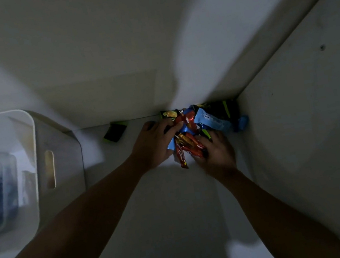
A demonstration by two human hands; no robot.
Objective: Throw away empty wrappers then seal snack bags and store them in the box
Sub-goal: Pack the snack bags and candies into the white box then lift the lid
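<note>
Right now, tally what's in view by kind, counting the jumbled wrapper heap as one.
Hands: 2, left hand and right hand, both at the heap
Wrapper heap: 1
Black-and-green wrapper lying apart: 1
White bin: 1
Total: 5

I see a very dim, murky picture. Weak light falls in pale patches on the shelf floor [175, 195], brightest just beside the box [59, 147], whose contents smear into blur. The walls streak and bend toward the edges. Both forearms are dark shapes; the left hand [155, 145] and right hand [216, 155] are soft-edged, and only the wrappers [189, 141] show colour.
</note>
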